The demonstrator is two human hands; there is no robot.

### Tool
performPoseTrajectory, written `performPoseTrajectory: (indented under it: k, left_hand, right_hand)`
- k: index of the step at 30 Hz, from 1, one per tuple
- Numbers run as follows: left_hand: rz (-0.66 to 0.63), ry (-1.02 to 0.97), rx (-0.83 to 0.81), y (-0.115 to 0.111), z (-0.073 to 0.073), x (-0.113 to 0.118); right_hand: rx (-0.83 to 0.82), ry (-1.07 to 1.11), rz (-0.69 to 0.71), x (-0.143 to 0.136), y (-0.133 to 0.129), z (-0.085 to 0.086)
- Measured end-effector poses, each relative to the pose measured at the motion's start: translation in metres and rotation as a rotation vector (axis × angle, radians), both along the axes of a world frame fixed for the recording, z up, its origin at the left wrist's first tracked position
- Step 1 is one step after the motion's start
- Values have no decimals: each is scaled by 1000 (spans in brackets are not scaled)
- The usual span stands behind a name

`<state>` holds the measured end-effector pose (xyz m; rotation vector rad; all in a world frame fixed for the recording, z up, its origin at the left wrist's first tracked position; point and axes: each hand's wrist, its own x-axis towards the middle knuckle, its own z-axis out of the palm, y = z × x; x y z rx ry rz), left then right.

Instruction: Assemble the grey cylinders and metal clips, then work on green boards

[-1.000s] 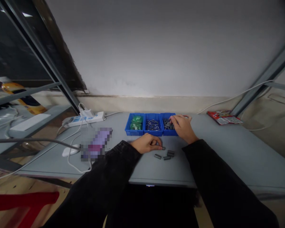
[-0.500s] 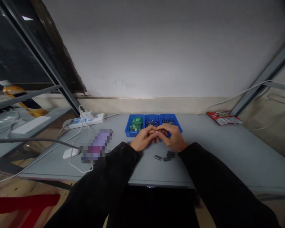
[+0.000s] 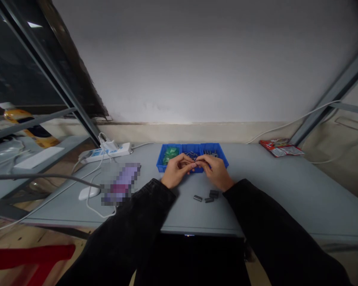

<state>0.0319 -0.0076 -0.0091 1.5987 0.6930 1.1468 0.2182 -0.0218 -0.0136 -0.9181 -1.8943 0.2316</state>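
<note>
My left hand [image 3: 177, 171] and my right hand [image 3: 215, 170] meet fingertip to fingertip just in front of the blue bins. Both are pinched closed; whatever lies between the fingers is too small and hidden to name. Behind them stand three joined blue bins. Green pieces [image 3: 170, 154] fill the left bin, thin metal pins [image 3: 191, 155] the middle one, and grey cylindrical pieces [image 3: 210, 152] the right one. Closer to me, several small dark grey pieces [image 3: 209, 200] lie on the grey table [image 3: 271, 190], below my right hand.
To the left are a white power strip [image 3: 113, 151] with cables, a blurred-out phone [image 3: 122, 184] and a white mouse-like object [image 3: 89, 193]. A red packet [image 3: 280, 147] lies at the back right. An orange bottle [image 3: 32, 127] leans at far left.
My fingers have shifted slightly and the hands sit a little farther apart, still meeting at the fingertips. The pieces on the table have not moved.
</note>
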Motion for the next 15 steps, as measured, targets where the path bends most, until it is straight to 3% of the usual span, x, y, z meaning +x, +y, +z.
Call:
performPoseTrajectory:
  k: [7, 15]
  left_hand:
    - [15, 63, 36, -1, 0, -1]
    - [92, 35, 94, 5, -2, -3]
  right_hand:
    - [-63, -60, -76, 0, 0, -1]
    - [-41, -32, 38, -2, 1, -5]
